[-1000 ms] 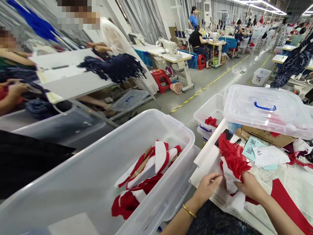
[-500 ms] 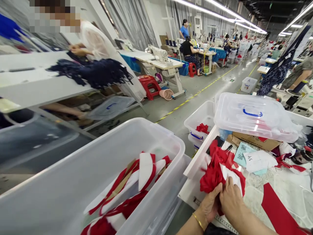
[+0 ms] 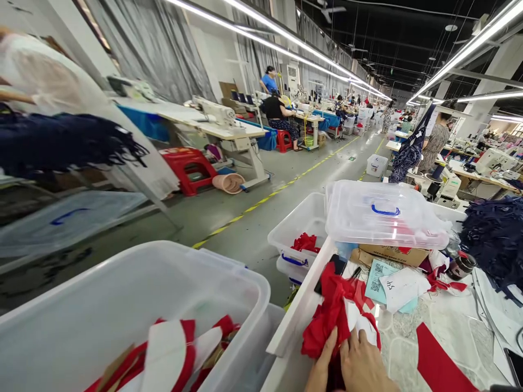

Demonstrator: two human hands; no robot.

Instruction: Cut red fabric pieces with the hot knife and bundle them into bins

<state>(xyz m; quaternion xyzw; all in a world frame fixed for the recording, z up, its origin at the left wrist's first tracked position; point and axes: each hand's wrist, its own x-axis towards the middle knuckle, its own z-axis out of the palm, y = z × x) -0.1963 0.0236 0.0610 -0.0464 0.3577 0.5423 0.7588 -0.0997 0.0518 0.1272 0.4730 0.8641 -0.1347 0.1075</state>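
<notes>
A bundle of red and white fabric pieces [image 3: 333, 316] lies at the near left edge of the work table [image 3: 412, 337]. At the bottom edge of the view both my hands are on it, side by side. My left hand [image 3: 322, 365] presses its fingers into the red cloth. My right hand [image 3: 365, 367] is closed over the white part of the bundle. Only the backs and fingers of the hands show; the wrists are cut off.
A large clear bin [image 3: 122, 305] at my left holds red and white cut pieces [image 3: 171, 354]. On the table are a clear lidded box [image 3: 379, 215] on a cardboard box [image 3: 392, 253], paper tags [image 3: 398, 283], a red strip [image 3: 437, 365] and navy fabric [image 3: 496, 239]. A small bin [image 3: 302, 218] stands on the floor. Other people sew farther off.
My view has swung up and to the right. My hands have come together on the bundle and now sit lower in the view. The bin has slid toward the lower left.
</notes>
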